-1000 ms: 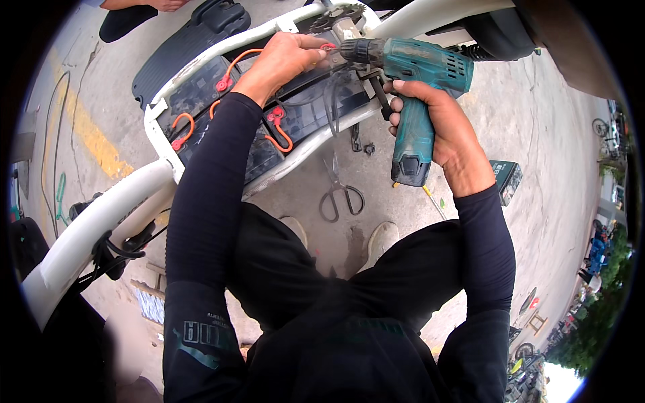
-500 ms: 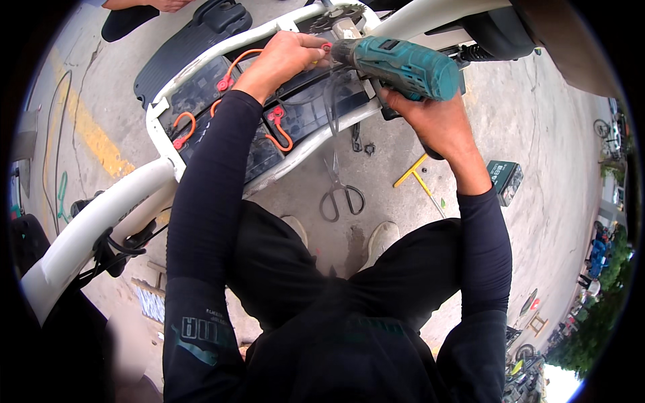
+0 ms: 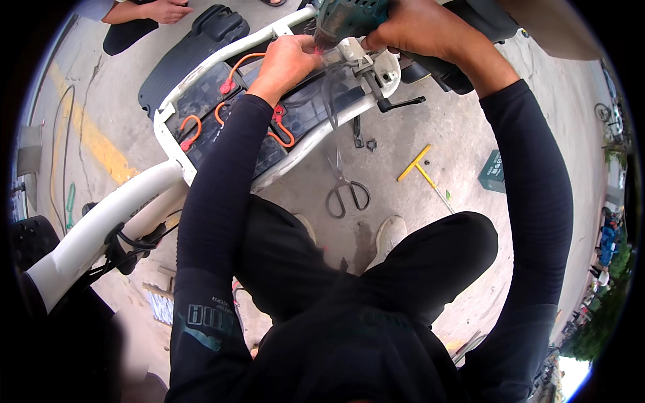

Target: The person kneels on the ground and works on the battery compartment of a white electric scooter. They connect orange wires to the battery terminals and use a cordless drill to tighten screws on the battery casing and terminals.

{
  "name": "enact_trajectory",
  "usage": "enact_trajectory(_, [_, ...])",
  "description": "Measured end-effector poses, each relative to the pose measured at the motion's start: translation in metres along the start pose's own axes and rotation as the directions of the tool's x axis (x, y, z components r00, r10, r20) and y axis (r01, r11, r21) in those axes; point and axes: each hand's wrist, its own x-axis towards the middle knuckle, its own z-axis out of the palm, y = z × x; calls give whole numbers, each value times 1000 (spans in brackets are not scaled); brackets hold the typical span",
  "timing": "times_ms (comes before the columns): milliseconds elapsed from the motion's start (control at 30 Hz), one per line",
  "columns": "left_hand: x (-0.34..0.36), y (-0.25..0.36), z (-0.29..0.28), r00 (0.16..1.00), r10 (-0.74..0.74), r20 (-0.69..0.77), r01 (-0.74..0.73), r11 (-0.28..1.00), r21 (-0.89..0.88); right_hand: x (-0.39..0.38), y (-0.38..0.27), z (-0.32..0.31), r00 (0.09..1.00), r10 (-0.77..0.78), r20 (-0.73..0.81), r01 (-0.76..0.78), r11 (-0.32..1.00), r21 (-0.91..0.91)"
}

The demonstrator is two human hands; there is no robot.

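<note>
My right hand (image 3: 433, 30) is wrapped round a teal cordless drill (image 3: 353, 17), which points down at the far end of a white vehicle frame (image 3: 312, 141). At the drill's tip, my left hand (image 3: 287, 66) pinches a small red terminal cover (image 3: 318, 51), mostly hidden by the fingers. Below both hands, black batteries (image 3: 319, 101) lie inside the frame. Orange cables (image 3: 193, 125) with red terminal covers (image 3: 227, 87) run across them. A clear grey strap or tube (image 3: 329, 101) hangs over the frame's near rail.
Scissors (image 3: 347, 191) and a yellow T-handle wrench (image 3: 418, 166) lie on the concrete before my feet. A boxy dark green battery (image 3: 494, 173) stands to the right. Beyond the frame lies a black plastic panel (image 3: 181, 64), with another person's hand (image 3: 168, 11) above it.
My right hand has swung the drill up and away, tipping it from sideways to pointing down at the frame. My left hand stays at nearly the same spot on the frame.
</note>
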Motion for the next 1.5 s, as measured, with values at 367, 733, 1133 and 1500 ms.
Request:
enact_trajectory(367, [1, 18, -10, 995, -57, 77, 59, 998, -18, 30, -4, 29, 988, 135, -76, -150, 960, -238])
enact_trajectory(733, [4, -7, -4, 995, 79, -66, -78, 997, 18, -19, 44, 52, 956, 221, -193, -148, 931, 333])
enact_trajectory(1133, [-16, 14, 6, 891, 421, 168, -453, 804, 385, -154, 31, 66, 796, 593, -123, -232, 486, 843])
enact_trajectory(1500, [-12, 17, 8, 895, 392, 210, -444, 754, 484, -162, 47, 63, 876, 469, -114, -203, 573, 794])
